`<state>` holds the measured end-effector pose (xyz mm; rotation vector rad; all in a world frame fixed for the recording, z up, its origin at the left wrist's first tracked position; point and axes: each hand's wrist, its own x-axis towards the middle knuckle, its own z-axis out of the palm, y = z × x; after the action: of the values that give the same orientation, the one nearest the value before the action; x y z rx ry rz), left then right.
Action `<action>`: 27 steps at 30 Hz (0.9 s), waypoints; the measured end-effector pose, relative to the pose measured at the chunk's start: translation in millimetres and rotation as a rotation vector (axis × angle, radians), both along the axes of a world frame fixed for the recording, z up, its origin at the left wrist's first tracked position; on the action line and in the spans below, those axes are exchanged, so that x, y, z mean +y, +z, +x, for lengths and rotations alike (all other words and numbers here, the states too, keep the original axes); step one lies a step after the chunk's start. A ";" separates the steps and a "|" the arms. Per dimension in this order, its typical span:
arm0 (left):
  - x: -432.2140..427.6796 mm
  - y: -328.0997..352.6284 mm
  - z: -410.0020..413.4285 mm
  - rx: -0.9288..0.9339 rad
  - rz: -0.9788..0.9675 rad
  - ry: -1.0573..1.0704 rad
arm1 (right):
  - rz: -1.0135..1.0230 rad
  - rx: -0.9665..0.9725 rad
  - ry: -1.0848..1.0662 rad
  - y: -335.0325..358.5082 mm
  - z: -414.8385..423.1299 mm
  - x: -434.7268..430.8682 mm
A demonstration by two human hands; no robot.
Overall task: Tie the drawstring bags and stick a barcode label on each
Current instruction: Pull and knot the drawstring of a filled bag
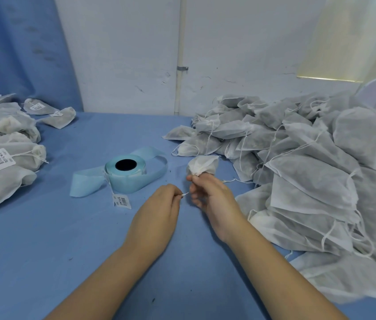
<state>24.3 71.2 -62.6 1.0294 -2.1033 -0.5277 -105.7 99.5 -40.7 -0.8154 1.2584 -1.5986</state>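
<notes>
White non-woven fabric forms the small drawstring bag [203,166] just right of the pale-blue roll of barcode labels [125,175]. The right hand [212,197] pinches the bag's gathered neck and the left hand [157,204] pinches the cord end [185,194], so tying looks underway. Left of the roll lie tied, labelled bags [4,155]; right of it a far larger heap of unlabelled bags [309,169] waits, so most work seems left.

Right of the label roll [125,179], the right hand [209,196] grips a white drawstring bag [203,166] by its gathered neck while the left hand [159,205] pinches its string [185,194]. Labelled bags [20,155] lie left of the roll.
</notes>
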 end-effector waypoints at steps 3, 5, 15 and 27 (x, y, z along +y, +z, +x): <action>0.6 2.6 2.2 -0.096 -0.040 0.069 | 0.033 0.343 -0.118 2.2 -2.4 1.5; -0.3 4.1 4.1 -0.157 -0.081 0.115 | 0.065 0.612 -0.206 2.8 -6.9 4.1; 5.7 16.9 -6.9 -0.176 -0.478 -0.012 | 0.050 1.413 -0.345 -2.3 -7.2 13.1; -1.3 11.8 -29.8 0.259 -0.005 -0.172 | -0.026 1.401 -0.334 -5.9 -8.2 19.1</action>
<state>-5.5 69.9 -50.8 0.7362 -1.9683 -0.7009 -113.9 118.6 -46.6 -1.9711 2.3962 -1.1689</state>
